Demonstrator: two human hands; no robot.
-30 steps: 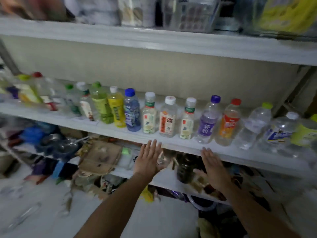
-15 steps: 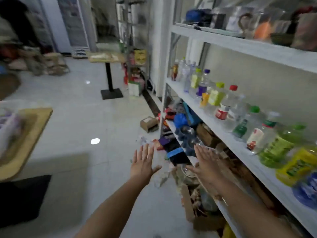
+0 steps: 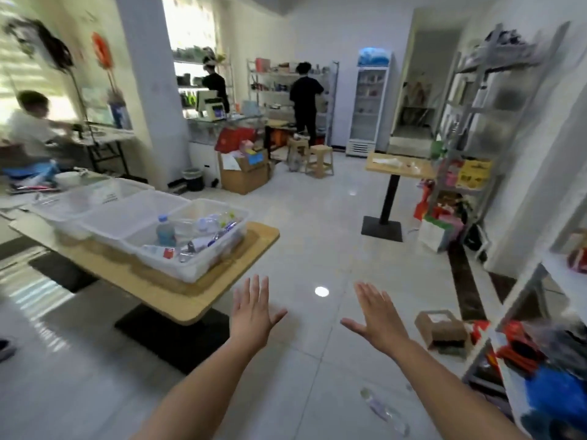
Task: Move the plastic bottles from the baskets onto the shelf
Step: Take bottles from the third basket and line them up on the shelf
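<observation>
Above bare floor, I hold left hand (image 3: pixel 254 312) and right hand (image 3: pixel 378 319) spread, empty, aimed toward the bottles (image 3: pixel 197 231) in the nearest basket (image 3: pixel 203 268), likely ready to collect.

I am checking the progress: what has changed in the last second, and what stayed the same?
The person turned from the shelf, now at the right edge, toward the table with the basket of plastic bottles. Nothing was gripped or released. Left hand and right hand stay open and empty.
</observation>
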